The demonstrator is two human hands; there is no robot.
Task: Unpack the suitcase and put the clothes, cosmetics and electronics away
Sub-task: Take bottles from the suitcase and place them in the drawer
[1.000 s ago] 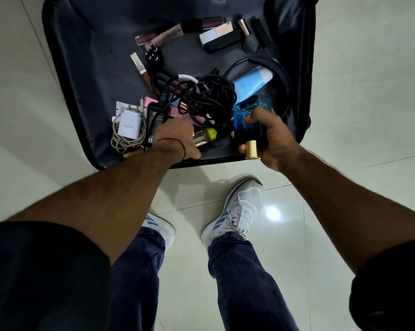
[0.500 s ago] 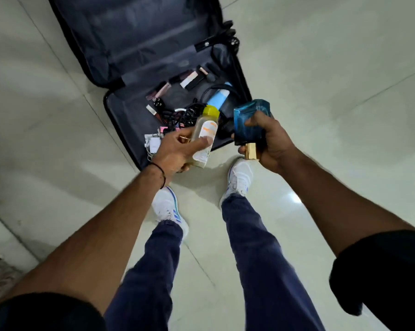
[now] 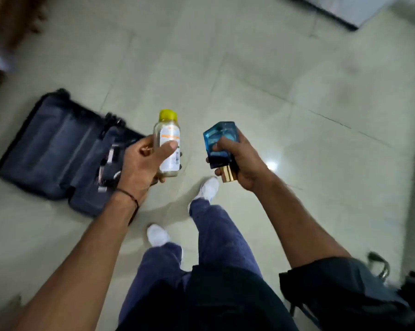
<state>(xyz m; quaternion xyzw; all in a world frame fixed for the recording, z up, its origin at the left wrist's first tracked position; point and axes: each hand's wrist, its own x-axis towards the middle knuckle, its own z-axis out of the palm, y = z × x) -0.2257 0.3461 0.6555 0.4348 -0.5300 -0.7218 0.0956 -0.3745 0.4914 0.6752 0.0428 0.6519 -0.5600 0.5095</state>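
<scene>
- progress: partway, by my read. suitcase [image 3: 48,149] lies open on the tiled floor [image 3: 285,91], off to the person's left; no clothes visible in it, so that part looks done or is hidden
- left to do: a clutter of small items [image 3: 106,168] sits in the near half of the case, too blurred to name; probably more cosmetics/electronics to clear
- in hand: two cosmetics out of the case, neither put away; no shelf or drawer in view, so can't say where they go
- left hand [image 3: 139,168]: fingers curled round a clear bottle with yellow cap [image 3: 166,130], thumb [image 3: 168,147] pressed across the white-orange label; bottle upright, cap up
- right hand [image 3: 242,161]: clamped on a blue glass perfume bottle [image 3: 219,130], thumb over the front face, other fingers wrapped behind; gold cap [image 3: 228,175] points down toward the wrist, so it's held inverted
- both bottles are held out in front, near each other but not touching, above bare floor and clear of the case
- risk call: glass over hard tile, single-hand grips, keep both firm
</scene>
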